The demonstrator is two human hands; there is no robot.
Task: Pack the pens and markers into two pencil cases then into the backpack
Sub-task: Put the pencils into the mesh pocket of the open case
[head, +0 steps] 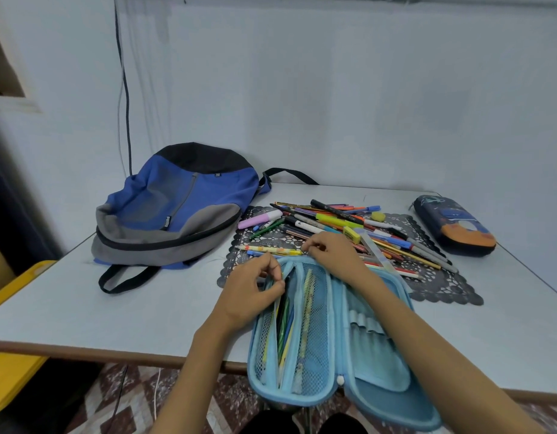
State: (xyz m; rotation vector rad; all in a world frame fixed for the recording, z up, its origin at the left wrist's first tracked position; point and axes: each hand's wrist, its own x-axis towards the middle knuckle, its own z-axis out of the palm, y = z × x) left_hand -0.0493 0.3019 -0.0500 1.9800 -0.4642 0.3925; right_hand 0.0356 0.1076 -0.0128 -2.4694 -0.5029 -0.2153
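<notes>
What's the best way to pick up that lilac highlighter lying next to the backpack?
Pinch the lilac highlighter across its barrel's left half, coming from above. It lies flat at the pile's edge; that end is free, while pens crowd its capped right end.

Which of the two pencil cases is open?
The light blue pencil case nearest the camera, spread flat with pens in its mesh pockets; the dark blue pencil case at far right lies closed.

Blue-grey-black backpack (174, 208), light-blue mesh pencil case (327, 336), black lace mat (440, 283).
</notes>
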